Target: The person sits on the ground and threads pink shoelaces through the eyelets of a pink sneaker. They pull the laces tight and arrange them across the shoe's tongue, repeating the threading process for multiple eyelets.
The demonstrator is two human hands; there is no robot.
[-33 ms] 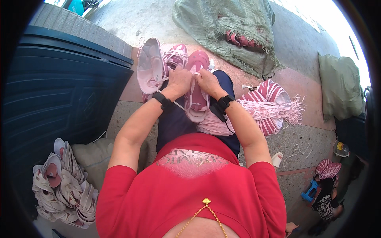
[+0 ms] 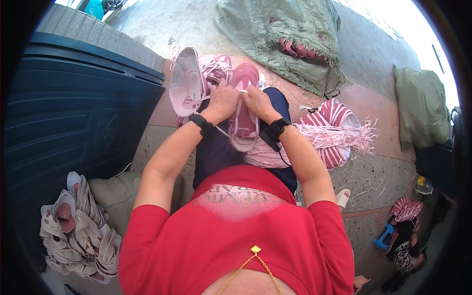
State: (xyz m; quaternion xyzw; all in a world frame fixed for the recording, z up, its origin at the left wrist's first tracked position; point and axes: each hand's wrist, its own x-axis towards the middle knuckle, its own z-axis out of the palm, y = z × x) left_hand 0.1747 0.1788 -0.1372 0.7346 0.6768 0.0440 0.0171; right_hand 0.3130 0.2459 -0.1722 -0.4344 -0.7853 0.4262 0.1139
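Note:
A dark-pink shoe upper point(image 2: 245, 123) lies lengthwise over my lap, toe pointing away, with a white shoelace point(image 2: 224, 132) trailing from its left side. My left hand point(image 2: 222, 102) is closed at the upper's left edge, fingers pinched on the lace. From the right, my right hand point(image 2: 258, 103) pinches the same lace over the upper's middle. Just left of my hands sit a pale-pink upper point(image 2: 186, 78), its inside showing, and another laced pink upper point(image 2: 218, 69). My fingertips partly hide the lace.
Right of my lap lies a bundle of pink laces point(image 2: 324, 137) on striped pink pieces point(image 2: 339, 110). A torn green sack point(image 2: 280, 29) stands ahead, another sack point(image 2: 420, 105) far right. A blue metal door point(image 2: 73, 103) borders the left, above stacked pale uppers point(image 2: 81, 231).

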